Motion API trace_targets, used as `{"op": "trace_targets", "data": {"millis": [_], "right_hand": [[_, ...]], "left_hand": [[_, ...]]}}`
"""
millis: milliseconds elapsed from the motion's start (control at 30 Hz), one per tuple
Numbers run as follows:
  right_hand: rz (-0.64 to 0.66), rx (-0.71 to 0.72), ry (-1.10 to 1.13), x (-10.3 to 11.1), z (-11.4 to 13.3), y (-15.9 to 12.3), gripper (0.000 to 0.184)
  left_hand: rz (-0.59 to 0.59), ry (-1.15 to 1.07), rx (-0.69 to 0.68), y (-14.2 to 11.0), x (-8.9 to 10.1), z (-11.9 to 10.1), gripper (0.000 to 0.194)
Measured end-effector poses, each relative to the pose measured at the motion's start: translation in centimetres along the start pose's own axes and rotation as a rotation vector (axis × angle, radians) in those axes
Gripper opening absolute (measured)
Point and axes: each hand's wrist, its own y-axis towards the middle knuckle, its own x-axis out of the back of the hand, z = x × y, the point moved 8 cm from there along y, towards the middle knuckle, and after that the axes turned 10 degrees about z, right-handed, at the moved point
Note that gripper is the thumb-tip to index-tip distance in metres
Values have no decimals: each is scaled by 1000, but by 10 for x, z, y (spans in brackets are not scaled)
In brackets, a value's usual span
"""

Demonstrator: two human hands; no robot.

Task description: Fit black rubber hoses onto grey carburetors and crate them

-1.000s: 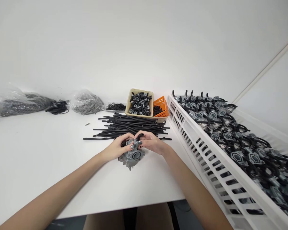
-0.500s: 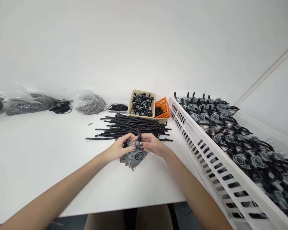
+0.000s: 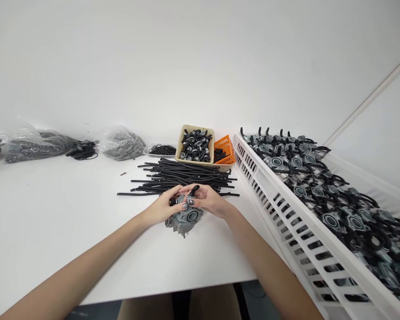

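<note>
A grey metal carburetor [image 3: 184,221] is held between both hands above the white table, its round bore facing me. My left hand [image 3: 163,206] grips its left side, thumb across the upper body, beside a black round fitting [image 3: 172,202]. My right hand [image 3: 209,201] closes around the top right, its thumb pressed at the base of a short black rubber elbow [image 3: 194,190] that leans to the right on top. The fingers behind the carburetor are partly hidden.
Black rubber hoses [image 3: 183,175] lie just beyond my hands. Behind them stand a cream bin [image 3: 177,155] of black-and-silver parts, an orange basket [image 3: 231,153] and a tray of black rings [image 3: 162,150]. At right, a white crate [image 3: 280,195] holds many carburetors. Plastic bags [image 3: 122,144] sit at back left.
The black rubber elbow has turned from standing nearly upright to leaning right and lower. My right fingers have shifted slightly around it, while my left hand keeps its hold.
</note>
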Motion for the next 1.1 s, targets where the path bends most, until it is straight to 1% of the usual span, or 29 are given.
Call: {"op": "trace_targets", "data": {"millis": [67,167,333,500,600,700,833,967,1100], "right_hand": [[15,0,21,-1,0,0,33],[25,-20,77,1,0,-2,34],[51,-46,163,1,-2,-4,45],[5,-16,31,1,0,-1,48],[18,-6,-14,0,0,0,42],[37,-14,19,-1,0,0,36],[37,-12,86,-1,2,-2,32],[33,-42,163,1,0,-4,38],[19,-39,82,3,-1,-3,45]], "left_hand": [[21,-1,-4,1,-1,-3,31],[47,-24,-14,1,-2,-6,29],[27,23,-3,0,-1,-3,31],[4,-15,20,-1,0,6,38],[18,-22,8,0,-1,4,37],[49,-27,-11,1,-3,-3,31],[61,-54,-9,2,-3,-8,31],[50,-12,0,1,-3,-6,32],[2,6,35,0,1,4,37]]}}
